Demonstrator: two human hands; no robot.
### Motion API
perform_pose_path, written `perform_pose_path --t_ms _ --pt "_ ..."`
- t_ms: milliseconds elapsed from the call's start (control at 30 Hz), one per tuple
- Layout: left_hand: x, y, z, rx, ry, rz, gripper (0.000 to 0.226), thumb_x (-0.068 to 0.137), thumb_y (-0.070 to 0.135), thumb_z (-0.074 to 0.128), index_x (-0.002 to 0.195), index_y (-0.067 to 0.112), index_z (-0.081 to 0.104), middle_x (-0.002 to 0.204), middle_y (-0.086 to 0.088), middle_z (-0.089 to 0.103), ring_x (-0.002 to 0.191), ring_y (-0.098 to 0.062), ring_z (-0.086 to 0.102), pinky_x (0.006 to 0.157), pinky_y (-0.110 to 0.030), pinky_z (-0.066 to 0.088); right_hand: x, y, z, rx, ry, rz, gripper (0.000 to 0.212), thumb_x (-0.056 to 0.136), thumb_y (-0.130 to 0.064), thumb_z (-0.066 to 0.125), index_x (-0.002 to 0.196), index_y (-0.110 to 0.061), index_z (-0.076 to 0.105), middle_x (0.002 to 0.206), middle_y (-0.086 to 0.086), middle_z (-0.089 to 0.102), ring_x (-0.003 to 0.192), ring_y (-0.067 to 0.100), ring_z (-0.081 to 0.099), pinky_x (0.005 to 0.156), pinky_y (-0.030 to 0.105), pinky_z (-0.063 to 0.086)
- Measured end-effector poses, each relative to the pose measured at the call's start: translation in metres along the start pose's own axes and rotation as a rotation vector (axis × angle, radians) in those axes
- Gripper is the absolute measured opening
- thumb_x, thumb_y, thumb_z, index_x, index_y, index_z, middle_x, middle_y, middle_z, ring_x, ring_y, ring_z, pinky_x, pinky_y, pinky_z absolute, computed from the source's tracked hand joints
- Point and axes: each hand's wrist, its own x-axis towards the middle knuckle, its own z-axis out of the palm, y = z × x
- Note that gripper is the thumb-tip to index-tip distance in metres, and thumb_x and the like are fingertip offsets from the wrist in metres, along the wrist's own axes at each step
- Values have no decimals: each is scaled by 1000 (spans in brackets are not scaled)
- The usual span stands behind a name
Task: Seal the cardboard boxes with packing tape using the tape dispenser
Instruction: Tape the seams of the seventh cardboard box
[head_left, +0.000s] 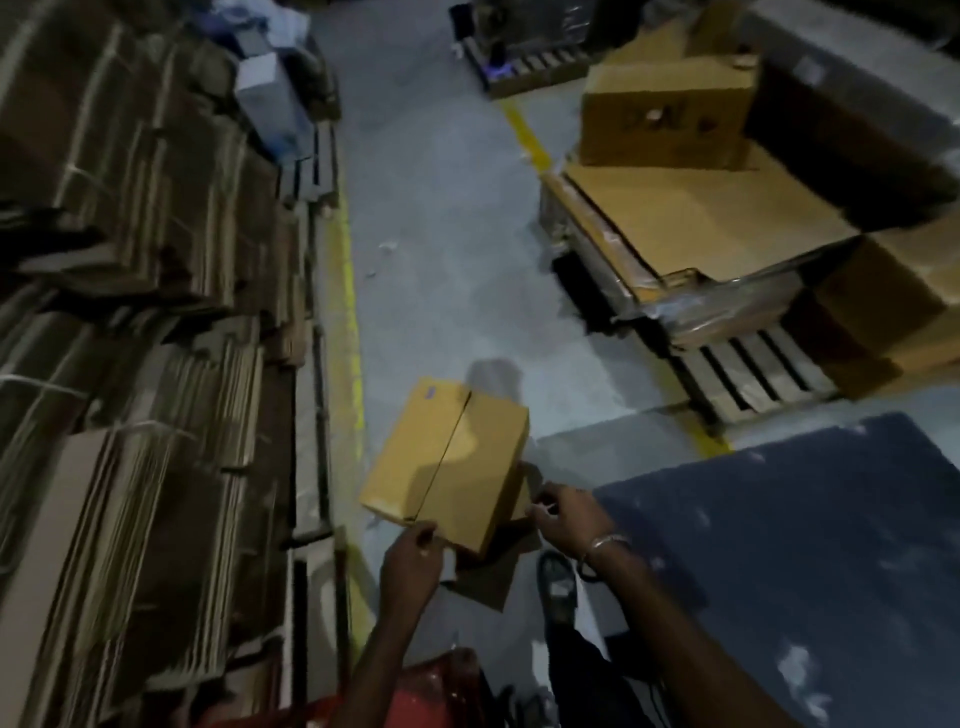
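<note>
Both forearms reach forward and down from the bottom edge of the view toward a cardboard box (447, 462) on the grey floor (441, 218). The left hand (410, 564) has its fingers (423, 532) curled at the box's near corner, seemingly pinching the edge there, though blur keeps the grip from being certain. The right hand (563, 517), a metal bangle (605, 543) on its wrist, sits at the box's right side with its fingers curled inward; whether they hold anything cannot be told.

The box lies just ahead of both sets of fingers, between the two hands, turned at a slant. Its two top flaps are folded shut and meet in a dark centre seam running from the left fingers away to the far edge. A small pale label sits at its far left corner. A loose flat cardboard piece (493, 571) lies under the near side, between the wrists.

Left of the left hand rise stacks of flattened cartons (130, 312); beyond the right hand stands a pallet (748, 374) with boxes.
</note>
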Motion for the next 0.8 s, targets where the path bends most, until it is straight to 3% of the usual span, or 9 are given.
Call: perform_pose_path --t_ms 100,267,433,500,567,633,700,800 --pt "44 -21 -19 -26 53 -117 22 102 23 70 120 13 75 114 -7 76 106 -28 71 90 -39 57 67 -5 -5 -11 -54 -53 34 97 -41 64 119 -17 72 112 8 74 100 27 70 82 35 55" --pt "77 -31 -34 -146 138 -402 11 105 8 61 101 4 71 96 -17 68 96 -34 64 79 -37 45 179 -2 -16 -71 -123 -49 37 98 -41 65 120 -11 71 111 13 75 101 30 70 84 37 56" --pt "102 -71 13 -338 103 -702 8 101 8 68 101 5 75 103 -22 72 97 -39 68 92 -49 56 265 2 -13 -160 -172 -30 33 100 -37 62 113 -9 70 109 16 73 99 33 67 79 36 53" --pt "117 -68 31 -401 89 -805 8 96 17 74 99 9 75 115 -24 72 103 -40 69 99 -55 56 298 9 -3 -200 -198 -15 32 100 -37 62 112 -9 70 110 16 72 100 33 67 79 36 53" --pt "133 -64 48 -529 87 -899 24 99 18 72 115 -1 72 127 -24 69 116 -43 65 99 -51 52 331 15 7 -238 -232 4 33 100 -37 61 116 -9 69 112 16 72 101 33 67 80 37 54" --pt "152 -54 59 -552 238 -964 27 108 19 61 126 1 68 136 -21 65 121 -39 63 106 -52 48 360 19 14 -273 -287 15 37 101 -38 60 123 -8 66 119 17 70 106 33 66 84 38 54" --pt "187 -75 73 -469 432 -1052 33 110 27 57 131 4 67 141 -19 63 112 -29 65 111 -51 47 402 24 28 -321 -328 11 42 102 -39 58 131 -8 62 125 18 67 112 34 64 87 39 52" --pt "240 -107 91 -580 67 -925 26 107 20 63 125 3 68 136 -22 64 101 -30 63 95 -46 48 461 35 55 -355 -326 13 48 103 -42 58 136 -7 57 132 20 64 120 36 61 92 40 51"
